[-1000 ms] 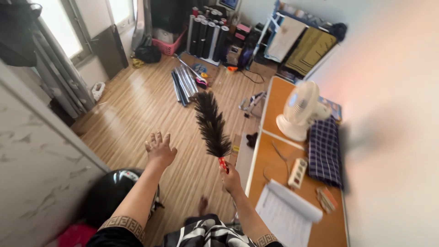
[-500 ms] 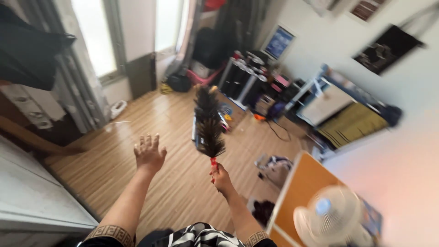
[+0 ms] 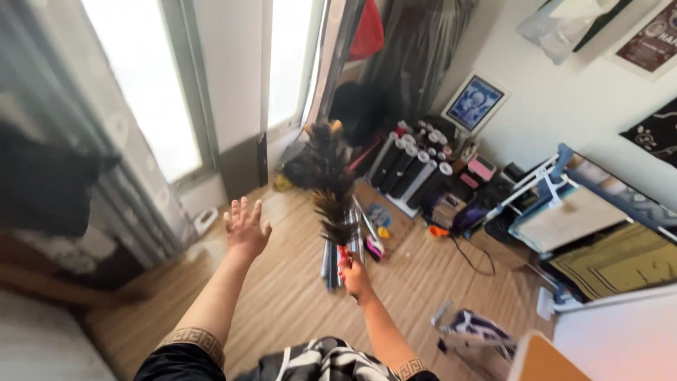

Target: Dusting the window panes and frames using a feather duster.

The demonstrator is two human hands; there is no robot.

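A cluttered room with a pale wood-plank floor [image 3: 282,303], bright windows [image 3: 148,92] at the far wall and grey curtains [image 3: 84,162] down the left side. At centre, the person's right hand [image 3: 355,274] is closed around the red handle of a dark feather duster [image 3: 330,185], which stands upright in the air, its plume rising in front of the window wall. The left hand [image 3: 246,227] is raised beside it, empty, fingers spread wide and palm turned away. On the floor just beyond the hands lie a bundle of grey tubes [image 3: 331,257] and small bright-coloured odds and ends; farther back stand black rolls [image 3: 407,166] with white caps, near a framed blue picture [image 3: 474,103] against the wall. A folded drying rack [image 3: 564,204] fills the right side (an orange tabletop corner [image 3: 543,360] shows at the bottom right edge). Judged from this, a firm grip low on the handle and light strokes with the plume tip would serve best, the free hand kept clear.
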